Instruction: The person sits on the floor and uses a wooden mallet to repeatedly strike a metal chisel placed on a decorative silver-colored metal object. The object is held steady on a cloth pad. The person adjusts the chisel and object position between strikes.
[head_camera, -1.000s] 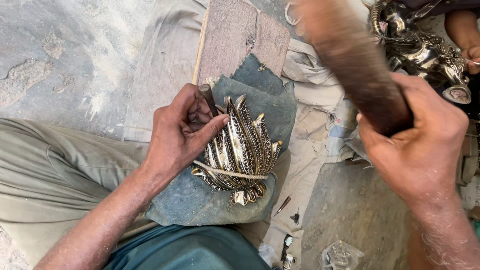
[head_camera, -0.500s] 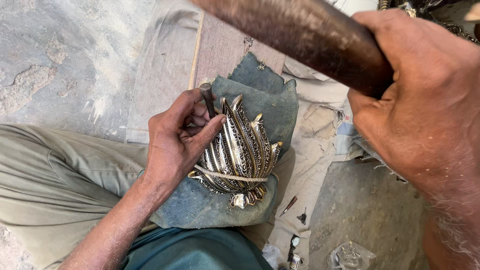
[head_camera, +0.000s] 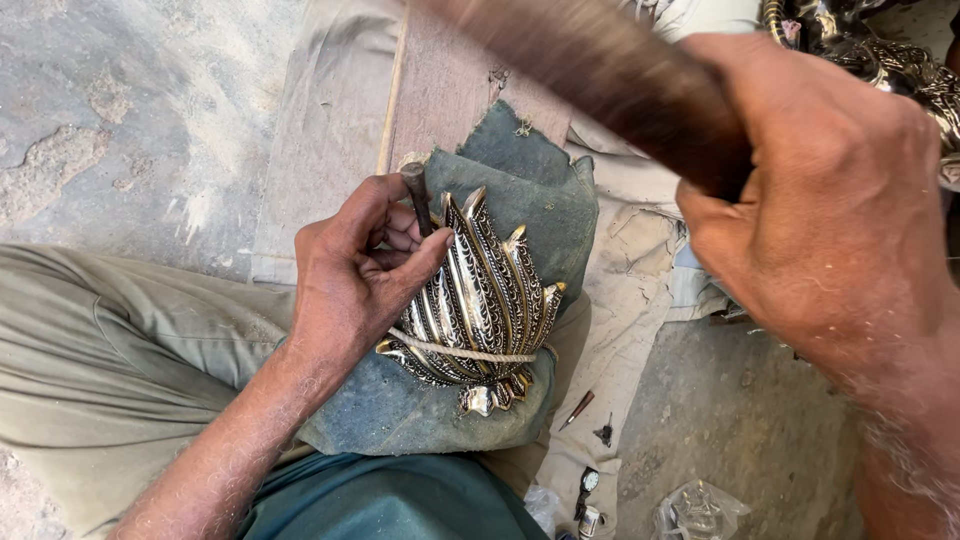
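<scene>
- Punch (head_camera: 414, 196), a thin dark metal rod, stands nearly upright in the left hand (head_camera: 352, 280), its top end just above the fingers and its lower end hidden behind them.
- Left hand is clamped on the punch, thumb and fingers pinched round it, the heel of the hand resting on the left edge of the ornament (head_camera: 472, 300).
- Left forearm runs down to the bottom left, across a leg in khaki trousers (head_camera: 110, 370).
- Ornament is a leaf-shaped piece of ribbed, shiny metal with pointed tips fanning up and to the right; a thin cord (head_camera: 460, 352) crosses its lower part.
- It lies on a grey-green pad (head_camera: 420, 415), a worn folded cloth cushion that rests on the person's lap and reaches up towards a wooden board (head_camera: 445, 90).
- Pale cloth (head_camera: 620, 300) covers the floor beneath and to the right of the pad.
- A small dark tool (head_camera: 578, 408) lies on that cloth, just beside the pad's lower right corner.
- Mallet handle (head_camera: 600, 70), thick, dark and blurred, slants from the top middle down into the right hand (head_camera: 820, 190).
- Right hand is closed tight round the handle, raised well above the ornament; the mallet's head is out of view.
- More shiny metal pieces (head_camera: 880, 50) sit at the top right corner.
- Bare concrete floor (head_camera: 130, 110) fills the top left.
</scene>
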